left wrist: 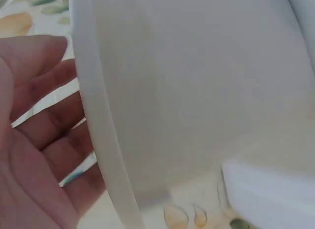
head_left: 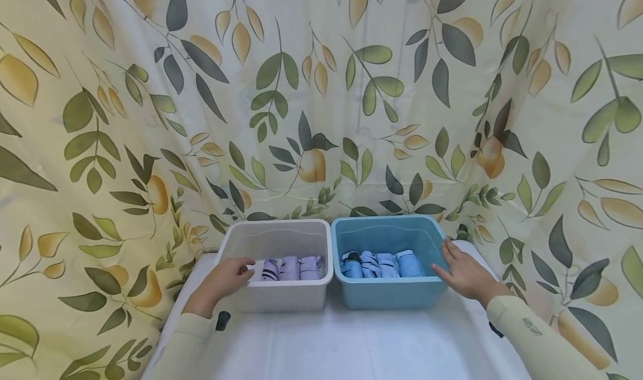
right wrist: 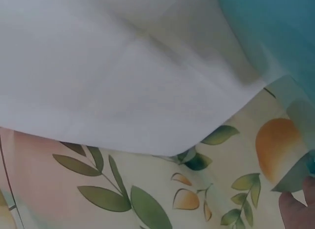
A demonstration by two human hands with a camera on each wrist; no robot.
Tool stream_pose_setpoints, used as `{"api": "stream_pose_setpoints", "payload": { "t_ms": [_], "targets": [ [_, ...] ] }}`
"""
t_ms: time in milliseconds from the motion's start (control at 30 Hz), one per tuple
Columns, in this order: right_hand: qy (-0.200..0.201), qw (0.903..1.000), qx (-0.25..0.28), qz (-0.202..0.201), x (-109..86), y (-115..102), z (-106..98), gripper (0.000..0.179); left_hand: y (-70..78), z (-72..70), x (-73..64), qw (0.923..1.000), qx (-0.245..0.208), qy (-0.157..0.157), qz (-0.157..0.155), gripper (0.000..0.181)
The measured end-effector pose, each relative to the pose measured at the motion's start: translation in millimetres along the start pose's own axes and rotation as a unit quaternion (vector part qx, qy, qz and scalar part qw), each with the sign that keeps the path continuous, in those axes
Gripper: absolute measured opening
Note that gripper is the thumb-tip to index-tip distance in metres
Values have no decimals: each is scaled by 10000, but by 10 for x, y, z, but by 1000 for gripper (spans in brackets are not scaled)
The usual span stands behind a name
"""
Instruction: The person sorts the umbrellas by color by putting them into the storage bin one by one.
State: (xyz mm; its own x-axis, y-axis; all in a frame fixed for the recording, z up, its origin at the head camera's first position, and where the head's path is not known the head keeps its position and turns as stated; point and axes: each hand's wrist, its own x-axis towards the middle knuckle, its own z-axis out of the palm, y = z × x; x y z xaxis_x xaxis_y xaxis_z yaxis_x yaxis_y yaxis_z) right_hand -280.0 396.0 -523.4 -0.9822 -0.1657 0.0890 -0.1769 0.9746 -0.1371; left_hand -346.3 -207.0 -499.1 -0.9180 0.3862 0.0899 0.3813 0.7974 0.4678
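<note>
A white plastic bin [head_left: 281, 297] stands at left on a white-covered table, with three rolled purple cloths [head_left: 289, 268] inside. Close beside it, a blue bin [head_left: 394, 295] holds several rolled blue cloths [head_left: 385, 264] in a row. My left hand [head_left: 227, 282] is at the white bin's front left corner, its loosely bent fingers [left wrist: 64, 118] reaching past the rim in the left wrist view. Against the right end of the blue bin rests my right hand [head_left: 464, 271], fingers extended along the rim. Only some fingertips [right wrist: 298, 207] show at the right wrist view's lower corner.
A leaf-and-fruit patterned curtain [head_left: 311, 106] hangs behind the bins and along both sides. The white table cover [head_left: 326, 346] extends in front of the bins. Dark straps [head_left: 222, 320] show at the wrists under pale sleeves [head_left: 540, 327].
</note>
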Motion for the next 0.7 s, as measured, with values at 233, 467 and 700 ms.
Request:
{"api": "stream_pose_setpoints", "payload": {
  "t_ms": [233, 467, 700],
  "targets": [
    [-277, 9986, 384, 253, 13, 41, -82, 94, -106, -110, -203, 9965, 235, 785, 144, 34],
    [18, 9966, 726, 388, 71, -21, -188, 86, -253, -163, -444, 9896, 429, 1374, 17, 52],
    [578, 9983, 93, 50, -84, -62, -291, 79, -378, -74, -672, 9834, 319, 1773, 217, 61]
  ]
}}
